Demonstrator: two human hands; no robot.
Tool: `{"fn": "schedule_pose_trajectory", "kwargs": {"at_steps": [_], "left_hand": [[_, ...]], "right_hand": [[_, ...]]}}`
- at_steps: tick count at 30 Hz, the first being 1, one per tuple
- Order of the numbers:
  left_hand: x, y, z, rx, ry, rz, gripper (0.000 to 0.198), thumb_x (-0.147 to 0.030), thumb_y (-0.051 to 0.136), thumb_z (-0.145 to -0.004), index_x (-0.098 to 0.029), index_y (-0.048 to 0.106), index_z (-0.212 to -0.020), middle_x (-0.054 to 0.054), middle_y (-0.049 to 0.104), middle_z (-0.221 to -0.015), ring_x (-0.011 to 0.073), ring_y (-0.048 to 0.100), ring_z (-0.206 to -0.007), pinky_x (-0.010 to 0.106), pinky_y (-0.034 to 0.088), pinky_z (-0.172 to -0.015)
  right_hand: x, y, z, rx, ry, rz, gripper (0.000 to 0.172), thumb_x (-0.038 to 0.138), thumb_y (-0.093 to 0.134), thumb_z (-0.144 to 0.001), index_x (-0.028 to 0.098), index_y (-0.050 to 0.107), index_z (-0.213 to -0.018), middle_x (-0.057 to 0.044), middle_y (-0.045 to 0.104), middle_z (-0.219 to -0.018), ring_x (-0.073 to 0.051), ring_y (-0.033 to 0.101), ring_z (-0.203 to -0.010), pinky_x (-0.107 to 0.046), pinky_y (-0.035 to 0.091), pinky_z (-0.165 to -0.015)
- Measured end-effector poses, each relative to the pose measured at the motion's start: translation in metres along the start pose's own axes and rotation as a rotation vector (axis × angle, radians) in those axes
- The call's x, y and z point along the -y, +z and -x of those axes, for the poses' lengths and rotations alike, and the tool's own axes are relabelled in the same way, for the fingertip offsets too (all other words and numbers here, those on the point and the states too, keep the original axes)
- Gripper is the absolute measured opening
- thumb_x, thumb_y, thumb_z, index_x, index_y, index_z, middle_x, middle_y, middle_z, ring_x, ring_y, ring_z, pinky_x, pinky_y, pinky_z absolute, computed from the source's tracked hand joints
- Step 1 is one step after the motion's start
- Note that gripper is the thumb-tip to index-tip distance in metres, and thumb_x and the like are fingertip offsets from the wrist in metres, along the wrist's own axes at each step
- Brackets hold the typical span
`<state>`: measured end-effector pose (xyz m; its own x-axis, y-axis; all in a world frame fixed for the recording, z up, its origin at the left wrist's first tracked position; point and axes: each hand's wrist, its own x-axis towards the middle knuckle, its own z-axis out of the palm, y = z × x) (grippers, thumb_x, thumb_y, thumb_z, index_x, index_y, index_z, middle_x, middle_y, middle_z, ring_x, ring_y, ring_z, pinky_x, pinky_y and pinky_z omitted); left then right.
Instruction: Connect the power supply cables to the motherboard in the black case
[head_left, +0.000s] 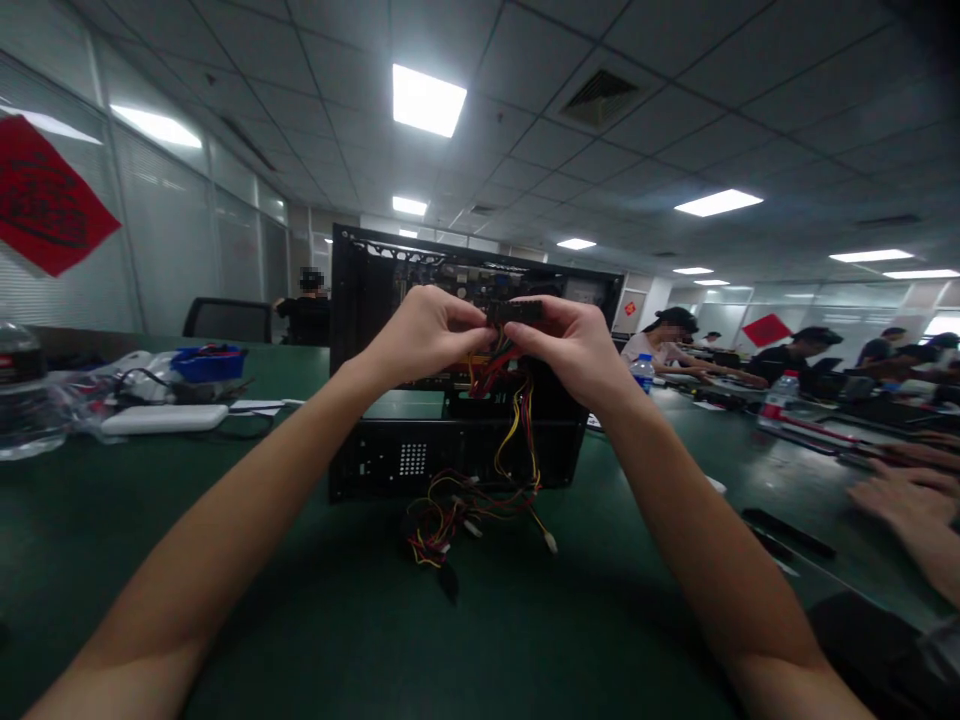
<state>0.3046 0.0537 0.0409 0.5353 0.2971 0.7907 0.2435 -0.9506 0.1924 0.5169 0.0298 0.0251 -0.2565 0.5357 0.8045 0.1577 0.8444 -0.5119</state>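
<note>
In front of me a black computer case (457, 436) stands on the green table with its open side toward me. Both hands are raised before its interior. My right hand (574, 345) pinches a wide black power connector (523, 309) between thumb and fingers. My left hand (420, 335) is closed in a pinch at the connector's left end; its fingertips meet the part where coloured wires come out. Red, orange and yellow power wires (487, 378) hang below the hands. A loose bundle of cables (442, 520) with white plugs spills onto the table.
On the left are a blue tray (208, 362), a white power strip-like block (165, 419), plastic bags and a large bottle (22, 390). To the right lie black strips (787, 532), a bottle (780, 400) and another person's hand (904, 490). Several people sit farther back.
</note>
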Motion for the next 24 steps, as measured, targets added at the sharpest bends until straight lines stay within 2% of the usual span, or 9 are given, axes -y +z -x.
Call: {"fn": "schedule_pose_trajectory", "kwargs": {"at_steps": [4,8,12,17,24], "left_hand": [[-0.008,0.001,0.003,0.01,0.002,-0.072,0.026,-0.026,0.066,-0.087,-0.011,0.074,-0.067,0.0,0.057,-0.054,0.0081,0.045,-0.052,0.024,0.025,-0.049],[-0.014,0.004,0.006,0.023,0.011,-0.139,0.038,-0.028,0.065,-0.087,-0.012,0.062,-0.053,-0.002,0.046,-0.049,0.0069,0.037,-0.05,0.026,0.021,-0.048],[-0.017,0.003,0.008,0.043,-0.008,-0.164,0.043,-0.031,0.064,-0.088,-0.013,0.057,-0.049,-0.002,0.042,-0.048,0.0068,0.034,-0.049,0.027,0.02,-0.048],[-0.018,0.002,0.01,0.094,-0.077,-0.148,0.041,-0.034,0.064,-0.087,-0.012,0.06,-0.053,-0.003,0.035,-0.05,0.0071,0.031,-0.05,0.027,0.018,-0.048],[-0.017,0.0,0.011,0.12,-0.098,-0.222,0.044,-0.035,0.065,-0.088,-0.012,0.056,-0.051,-0.004,0.031,-0.049,0.0063,0.029,-0.05,0.026,0.015,-0.047]], "right_hand": [[-0.005,0.001,0.0,-0.038,0.002,0.017,0.039,0.041,0.085,-0.077,0.017,0.076,-0.107,-0.006,0.076,-0.097,-0.02,0.071,-0.084,-0.034,0.062,-0.077],[-0.008,0.004,-0.001,-0.1,-0.002,0.038,0.049,0.036,0.087,-0.074,0.021,0.072,-0.118,-0.003,0.074,-0.086,-0.019,0.07,-0.074,-0.032,0.06,-0.067],[-0.005,0.009,0.002,-0.076,-0.027,0.024,0.055,0.032,0.085,-0.076,0.025,0.066,-0.128,-0.002,0.072,-0.084,-0.02,0.068,-0.071,-0.032,0.058,-0.06],[-0.002,0.012,0.004,-0.059,-0.039,0.071,0.045,0.03,0.08,-0.08,0.025,0.068,-0.123,0.002,0.063,-0.07,-0.016,0.058,-0.058,-0.028,0.049,-0.049],[-0.005,0.014,0.003,-0.027,-0.069,0.144,0.04,0.031,0.078,-0.081,0.023,0.07,-0.12,0.002,0.058,-0.066,-0.015,0.055,-0.058,-0.029,0.047,-0.051]]}}
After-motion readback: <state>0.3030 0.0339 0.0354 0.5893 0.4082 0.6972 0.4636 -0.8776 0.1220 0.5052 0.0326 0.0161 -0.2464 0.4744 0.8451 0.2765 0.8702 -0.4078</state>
